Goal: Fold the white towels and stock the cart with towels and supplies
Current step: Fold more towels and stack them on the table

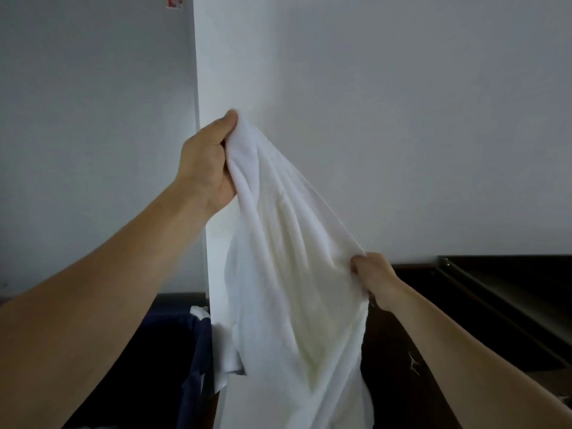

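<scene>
Towel [294, 274], white, is gripped high by left hand [207, 162] and pinched lower by right hand [376, 274], hanging bunched.

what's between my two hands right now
In the head view, only the white towel spans that stretch. The left hand grips a bunched part up high, the right hand holds another part lower down, and the cloth hangs in folds.

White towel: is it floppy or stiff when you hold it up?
Probably very floppy: the white towel sags in soft folds between the left hand, gripping it high, and the right hand, pinching it lower. It is likely light too, since each hand holds it by just a bunched edge.
</scene>
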Tool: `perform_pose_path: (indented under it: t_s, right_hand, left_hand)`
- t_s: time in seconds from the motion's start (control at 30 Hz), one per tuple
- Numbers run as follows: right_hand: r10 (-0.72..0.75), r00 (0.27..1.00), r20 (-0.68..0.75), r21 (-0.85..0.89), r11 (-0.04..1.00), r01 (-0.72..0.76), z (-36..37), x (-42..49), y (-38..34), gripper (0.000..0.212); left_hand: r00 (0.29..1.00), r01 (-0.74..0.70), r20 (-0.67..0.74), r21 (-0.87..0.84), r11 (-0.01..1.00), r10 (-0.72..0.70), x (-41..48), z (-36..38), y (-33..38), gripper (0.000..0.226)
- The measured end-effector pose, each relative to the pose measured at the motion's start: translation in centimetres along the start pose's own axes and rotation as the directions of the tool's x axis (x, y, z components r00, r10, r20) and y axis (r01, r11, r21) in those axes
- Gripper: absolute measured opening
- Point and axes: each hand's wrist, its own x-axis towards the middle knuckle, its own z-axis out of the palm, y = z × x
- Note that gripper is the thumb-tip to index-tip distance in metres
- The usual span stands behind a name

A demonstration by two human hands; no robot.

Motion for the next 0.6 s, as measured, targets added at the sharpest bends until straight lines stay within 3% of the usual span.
perform_pose_path:
  t_s: [0.07,0.13,0.17,0.2,0.23,0.27,0.3,0.33,0.4,0.5,0.6]
  right_hand:
    - [-0.037,0.993,-0.108,0.273,0.96,0.066,-1.1,-0.3,-3.8,0.022]
    - [-0.143,0.964,-0.222,0.442,0.867,0.231,-3.1,-1.3,-8.0,0.028]
    - [-0.223,0.941,-0.256,0.422,0.85,0.316,-3.7,-1.7,-9.5,0.031]
    - [-0.326,0.913,-0.244,0.294,0.873,0.39,-3.9,-1.5,-10.2,0.031]
    - [-0.409,0.901,-0.143,0.048,0.907,0.419,-3.2,-1.6,-10.0,0.028]
    - [-0.404,0.915,0.001,-0.183,0.899,0.397,-2.2,-1.3,-8.9,0.028]
    - [-0.347,0.932,0.103,-0.353,0.864,0.36,-1.0,-0.7,-7.2,0.032]
    - [-0.285,0.942,0.177,-0.423,0.842,0.334,0.0,-0.6,-5.7,0.032]
    - [-0.293,0.916,0.274,-0.424,0.818,0.388,1.6,-1.1,-4.1,0.028]
    - [-0.362,0.849,0.385,-0.352,0.793,0.498,2.7,-2.7,-4.5,0.026]
    - [-0.438,0.85,0.294,-0.318,0.793,0.519,2.7,-2.4,-4.5,0.014]
  left_hand:
    - [0.999,0.051,-0.01,0.01,0.999,-0.05,0.0,0.2,-0.4,0.018]
    - [0.986,0.166,-0.058,0.177,0.97,-0.158,-0.2,-0.7,-2.0,0.016]
    - [0.974,0.227,-0.06,0.341,0.912,-0.219,-0.5,-1.6,-3.3,0.017]
    - [0.957,0.258,-0.029,0.531,0.807,-0.287,-0.8,-2.8,-4.6,0.019]
    - [0.927,0.246,0.031,0.702,0.668,-0.373,-1.4,-4.0,-5.7,0.02]
    - [0.877,0.221,0.082,0.806,0.549,-0.474,-2.1,-5.0,-6.6,0.02]
    - [0.821,0.215,0.12,0.841,0.497,-0.558,-2.8,-5.9,-7.4,0.025]
    - [0.77,0.252,0.147,0.824,0.507,-0.62,-3.3,-6.4,-8.0,0.03]
    - [0.714,0.361,0.2,0.716,0.597,-0.671,-4.5,-6.4,-8.9,0.02]
    - [0.652,0.33,0.276,0.736,0.592,-0.706,-5.3,-5.9,-10.3,0.023]
    - [0.7,0.246,0.235,0.807,0.537,-0.674,-5.9,-5.9,-11.0,0.022]
